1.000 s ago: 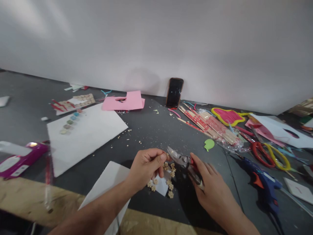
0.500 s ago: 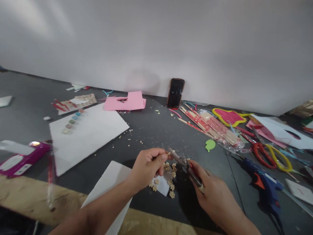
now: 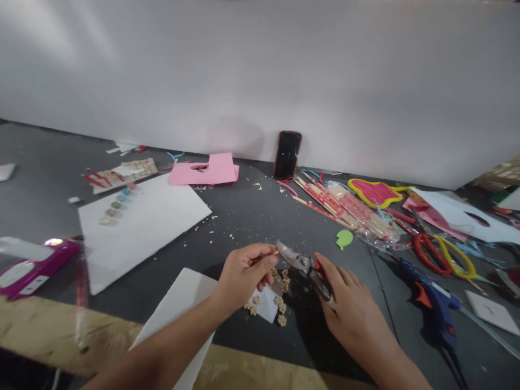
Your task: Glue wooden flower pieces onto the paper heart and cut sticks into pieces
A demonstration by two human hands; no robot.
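Observation:
My left hand (image 3: 246,273) is closed in a pinch on a short piece of thin wooden stick (image 3: 277,252), mostly hidden by the fingers. In my right hand (image 3: 351,306) is a pair of pruning shears (image 3: 301,262) with red and pale handles. The blade tip lies right at the stick's end; whether it touches the wood I cannot tell. Below the hands, several small flower-shaped wooden pieces (image 3: 280,304) sit around a scrap of white paper (image 3: 267,306), partly covered by my left hand.
Wooden sticks in red-printed wrappers (image 3: 325,197), a green balloon-shaped cutout (image 3: 344,239), scissors (image 3: 431,253) and a blue glue gun (image 3: 433,298) lie to the right. A phone (image 3: 288,155) leans on the wall. White sheets (image 3: 142,233), pink paper (image 3: 221,169) and a purple device (image 3: 44,265) are left.
The shears have turned in my right hand, so the broad side of the blade shows more. My left hand keeps its pinch on the stick. The whole view has shifted slightly.

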